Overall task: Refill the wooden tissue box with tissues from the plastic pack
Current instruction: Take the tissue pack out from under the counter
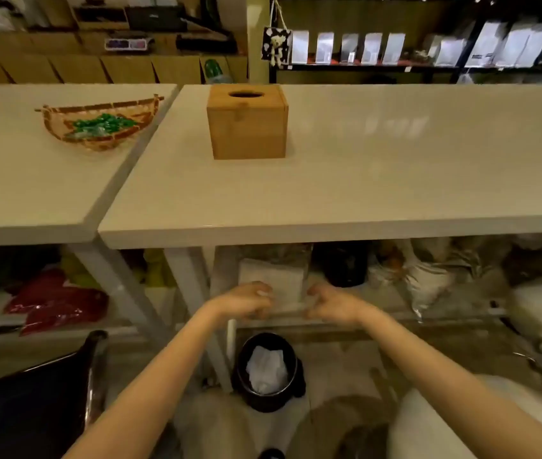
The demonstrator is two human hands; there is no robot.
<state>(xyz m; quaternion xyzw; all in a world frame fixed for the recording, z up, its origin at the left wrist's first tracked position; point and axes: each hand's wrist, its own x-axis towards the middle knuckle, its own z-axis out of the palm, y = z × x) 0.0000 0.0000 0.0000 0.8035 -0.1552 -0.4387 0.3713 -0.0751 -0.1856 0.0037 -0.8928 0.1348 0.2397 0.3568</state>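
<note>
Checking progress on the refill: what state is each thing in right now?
Tissue box: lid shut, upright on table, no tissue showing at the hole.
Tissue pack: under the table, between both hands.
Left hand: curled at the pack, grip blurred.
Right hand: likewise.
Bin: holds crumpled white wrap.
Basket: holds green items.

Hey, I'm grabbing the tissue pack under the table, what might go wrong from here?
1. Both hands, left hand and right hand, reach the pack below the table edge; lifting could bump it.
2. The bin sits right below; a slipped pack may fall in.
3. The box looks shut, so it needs opening first.
</note>
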